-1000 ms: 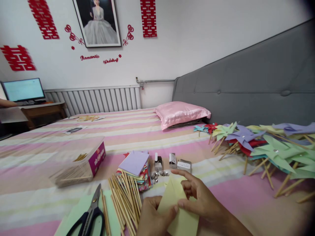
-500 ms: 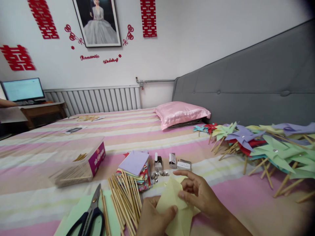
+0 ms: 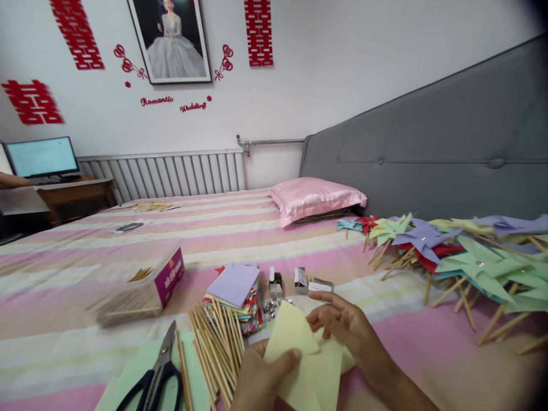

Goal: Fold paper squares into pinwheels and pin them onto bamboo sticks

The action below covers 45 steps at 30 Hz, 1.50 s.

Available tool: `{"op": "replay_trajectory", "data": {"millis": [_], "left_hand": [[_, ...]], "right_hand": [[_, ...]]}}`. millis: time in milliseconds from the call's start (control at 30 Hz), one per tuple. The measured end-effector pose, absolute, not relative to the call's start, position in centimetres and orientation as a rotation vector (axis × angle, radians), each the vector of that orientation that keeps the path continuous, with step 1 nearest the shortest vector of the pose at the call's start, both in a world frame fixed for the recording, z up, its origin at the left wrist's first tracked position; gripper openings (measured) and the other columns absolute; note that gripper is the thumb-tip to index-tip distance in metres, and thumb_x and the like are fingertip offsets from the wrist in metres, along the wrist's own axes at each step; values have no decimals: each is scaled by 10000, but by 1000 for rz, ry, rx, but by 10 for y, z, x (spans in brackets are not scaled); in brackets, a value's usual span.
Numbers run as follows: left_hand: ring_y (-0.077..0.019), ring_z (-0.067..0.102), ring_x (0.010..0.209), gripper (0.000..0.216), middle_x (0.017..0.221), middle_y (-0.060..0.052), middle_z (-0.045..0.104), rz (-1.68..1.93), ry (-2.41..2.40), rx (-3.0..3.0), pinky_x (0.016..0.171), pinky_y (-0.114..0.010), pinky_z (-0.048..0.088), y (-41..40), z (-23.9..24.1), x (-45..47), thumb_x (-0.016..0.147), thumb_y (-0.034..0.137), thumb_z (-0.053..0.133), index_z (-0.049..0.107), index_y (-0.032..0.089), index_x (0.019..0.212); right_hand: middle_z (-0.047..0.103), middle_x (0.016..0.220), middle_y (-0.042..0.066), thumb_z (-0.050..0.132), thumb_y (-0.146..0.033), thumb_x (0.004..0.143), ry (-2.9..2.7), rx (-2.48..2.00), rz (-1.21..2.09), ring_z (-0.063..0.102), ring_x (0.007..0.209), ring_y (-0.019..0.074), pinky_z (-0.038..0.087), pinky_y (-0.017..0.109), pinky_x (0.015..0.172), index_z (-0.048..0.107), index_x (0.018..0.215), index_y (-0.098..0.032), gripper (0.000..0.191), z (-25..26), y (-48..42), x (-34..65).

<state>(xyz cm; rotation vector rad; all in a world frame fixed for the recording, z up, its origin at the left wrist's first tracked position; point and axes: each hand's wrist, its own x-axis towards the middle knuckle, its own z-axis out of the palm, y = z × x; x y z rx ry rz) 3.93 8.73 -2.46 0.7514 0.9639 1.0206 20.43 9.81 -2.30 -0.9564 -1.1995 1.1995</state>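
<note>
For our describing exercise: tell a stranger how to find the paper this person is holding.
On the striped bed, look at the near edge, right of the wooden sticks. There the left hand and right hand hold a pale yellow sheet, single and plain, unlike the purple-topped paper stack beyond.

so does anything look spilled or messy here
Small metal pins lie loose on the bed sheet, spilled beside the little boxes, just beyond the yellow paper that the left hand and right hand hold. The wooden sticks lie fanned out, not bundled. Nothing looks damaged.
</note>
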Motion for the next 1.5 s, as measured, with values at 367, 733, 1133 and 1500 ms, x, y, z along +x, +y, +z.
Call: {"op": "replay_trajectory", "data": {"millis": [367,733,1133,1500], "left_hand": [[-249,699,724,209,658,-112,739,1160,980,376,715,-313,536,84,4,32,697,99,641,676,39,894],[-265,695,777,336,728,-138,744,1105,925,462,724,-329,533,83,5,34,726,129,641,619,19,1043],[-277,686,788,406,760,-161,740,1099,905,507,705,-329,510,83,-6,33,708,140,651,595,-4,1083],[-256,680,729,308,760,-162,736,1103,920,565,663,-320,492,87,-16,33,685,152,660,635,30,967]], "right_hand": [[599,639,-9,675,-327,736,-1250,-766,1177,542,567,125,417,248,543,621,971,-208,269,-27,94,210],[680,665,27,656,-104,701,-1537,-817,1196,644,588,136,496,229,571,746,770,-185,139,-30,93,204],[666,670,29,695,-147,698,-1526,-816,1237,634,617,136,477,224,582,761,732,-208,97,-33,94,205],[704,680,41,766,-262,637,-1496,-830,1361,650,618,144,489,226,569,746,694,-182,100,-29,90,203]]}}
